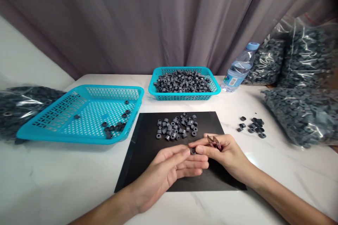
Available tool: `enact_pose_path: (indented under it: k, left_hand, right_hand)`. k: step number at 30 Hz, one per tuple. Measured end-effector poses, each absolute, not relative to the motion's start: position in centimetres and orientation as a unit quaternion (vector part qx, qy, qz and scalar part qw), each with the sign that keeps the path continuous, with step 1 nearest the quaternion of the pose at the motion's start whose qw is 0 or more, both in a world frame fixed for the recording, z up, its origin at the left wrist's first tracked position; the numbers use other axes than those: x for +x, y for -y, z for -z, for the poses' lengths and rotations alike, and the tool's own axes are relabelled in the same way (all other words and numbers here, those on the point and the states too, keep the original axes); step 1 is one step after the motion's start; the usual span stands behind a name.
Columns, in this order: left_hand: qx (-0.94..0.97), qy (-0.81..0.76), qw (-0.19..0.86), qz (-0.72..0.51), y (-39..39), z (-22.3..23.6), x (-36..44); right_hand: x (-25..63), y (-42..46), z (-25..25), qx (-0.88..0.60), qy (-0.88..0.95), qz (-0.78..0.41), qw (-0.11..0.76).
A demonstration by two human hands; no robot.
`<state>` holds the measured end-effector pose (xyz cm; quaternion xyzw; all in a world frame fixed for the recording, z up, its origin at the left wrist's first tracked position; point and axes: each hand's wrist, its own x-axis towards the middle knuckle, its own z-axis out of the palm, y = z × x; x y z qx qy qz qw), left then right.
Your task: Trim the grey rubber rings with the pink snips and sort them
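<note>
1. Your left hand (169,168), palm turned inward and fingers extended, steadies a small dark ring (193,151) between thumb and fingertips.
2. That ring sits where your two hands meet. It looks like light, stiff plastic, probably smooth enough to slip and unlikely to crush; pinch it by its outer wall, leaving the hole free.
3. Your right hand (224,151) brings thumb and forefinger to the ring's right side, while holding small cutters (214,142) whose tips point up and away from you.
4. Far left of your left hand, a bag (26,105) of dark pieces lies beside a large blue basket (79,140) with a few rings inside.
5. Beneath your hands, a black mat (134,168) covers part of the pale, marbled table (79,182); a loose pile (173,128) rests just beyond your fingers.
6. Further beyond, a well-filled smaller basket (185,94) stands before a grey curtain (132,17).
7. Right of your right hand: a tilted water bottle (237,72), scattered rings (252,126) and bulging clear bags (303,112).
</note>
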<state>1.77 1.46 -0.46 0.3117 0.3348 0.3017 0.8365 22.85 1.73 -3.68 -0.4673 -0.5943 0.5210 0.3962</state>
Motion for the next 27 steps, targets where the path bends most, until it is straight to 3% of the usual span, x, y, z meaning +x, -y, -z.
enact_pose_path:
  k: [4,11,27]
  left_hand:
    - [0.316,-0.354,0.827,-0.302,-1.45,0.21,1.76]
    - [0.305,-0.353,0.832,-0.301,-1.46,0.15,1.83]
    - [0.327,-0.326,0.839,-0.288,-1.59,0.35,1.75]
  right_hand:
    - [22.93,-1.76,3.41,-0.462,0.608,-0.522,0.381]
    - [22.86,-1.76,3.69,-0.491,0.514,-0.539,0.452]
    - [22.61,-1.88,3.52,-0.482,0.536,-0.541,0.434]
